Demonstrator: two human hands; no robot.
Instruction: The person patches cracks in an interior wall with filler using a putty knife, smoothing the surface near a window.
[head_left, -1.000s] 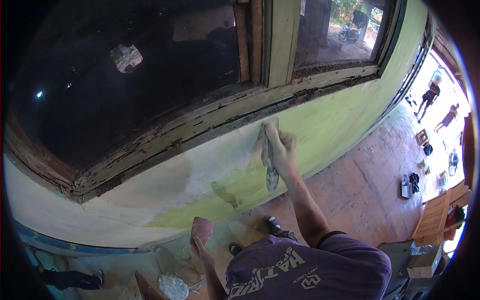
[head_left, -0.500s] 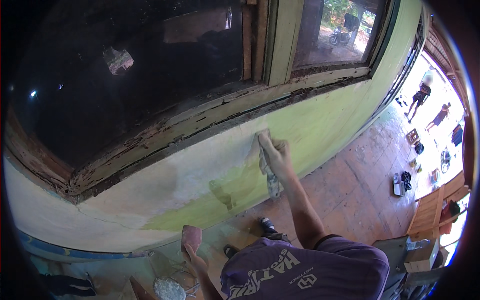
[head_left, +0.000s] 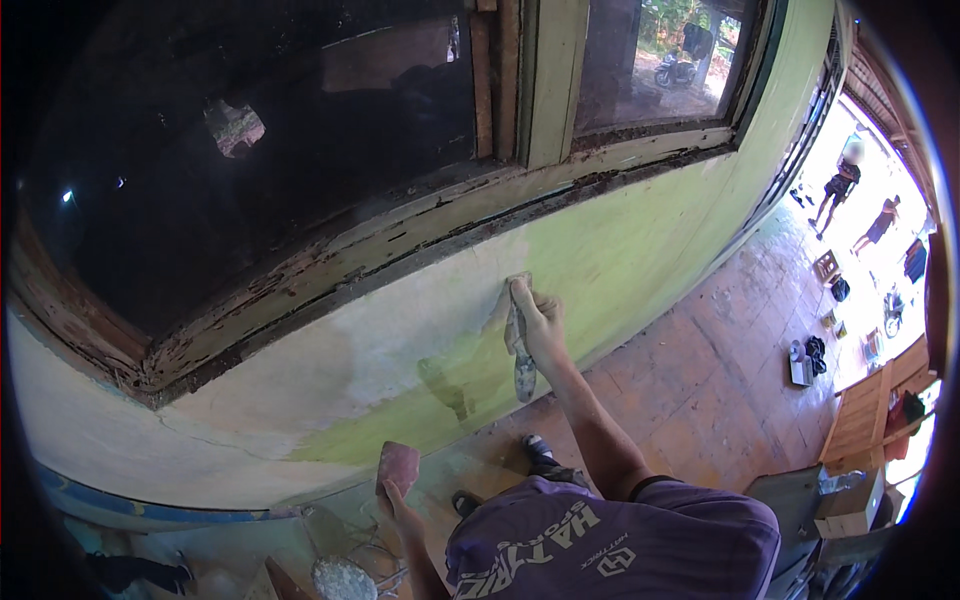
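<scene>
My right hand [head_left: 541,320] grips a putty-smeared grey scraper [head_left: 523,375], its upper end against the wall below the window, where a whitish patch [head_left: 380,330] meets green paint [head_left: 620,250]. The handle points down toward the floor. Lower left of it, my left hand [head_left: 398,505] holds a flat, reddish rectangular piece [head_left: 398,465] out from the wall. A weathered wooden sill [head_left: 420,235] runs above my right hand, under dark window panes [head_left: 260,220]. A crack crosses the white plaster at the left.
Tiled floor [head_left: 680,370] runs along the wall. A wooden frame [head_left: 860,425] and cardboard box [head_left: 850,505] stand at the right; small containers and bags [head_left: 800,365] lie farther off. Two people [head_left: 840,185] stand in bright light at the far right. A dark-clothed leg [head_left: 135,575] shows at lower left.
My right hand with the scraper has moved down and leftward along the wall. My left hand dipped slightly, then rose a little with the reddish piece, still held.
</scene>
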